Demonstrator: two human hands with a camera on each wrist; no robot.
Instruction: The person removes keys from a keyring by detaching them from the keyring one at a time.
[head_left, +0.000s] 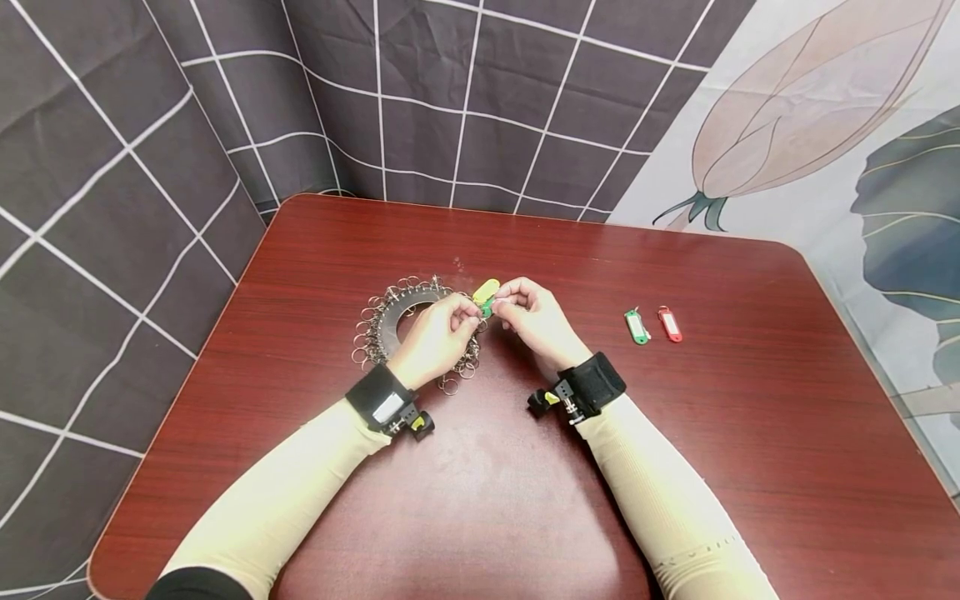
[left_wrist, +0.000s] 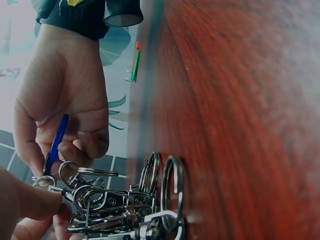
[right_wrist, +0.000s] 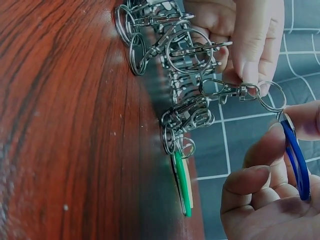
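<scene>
Here, nearest first.
Sleeves: cream, each ending in a black wrist strap.
Left hand [head_left: 437, 337]: curled over the ring holder, fingertips pinching a clasp [right_wrist: 231, 91] at its split ring.
Right hand [head_left: 536, 321]: fingers and thumb pinching the blue tag [right_wrist: 296, 159], just right of the left hand's fingertips.
Blue tag: joined to the clasp's ring [right_wrist: 271, 96], held between both hands above the table.
Ring holder [head_left: 390, 321]: dark disc fringed with key rings, flat on the table [head_left: 525, 500].
Yellow tag [head_left: 486, 291]: beyond the fingertips.
Green tag [head_left: 637, 326], red tag [head_left: 670, 323]: side by side, well right of the hands.
</scene>
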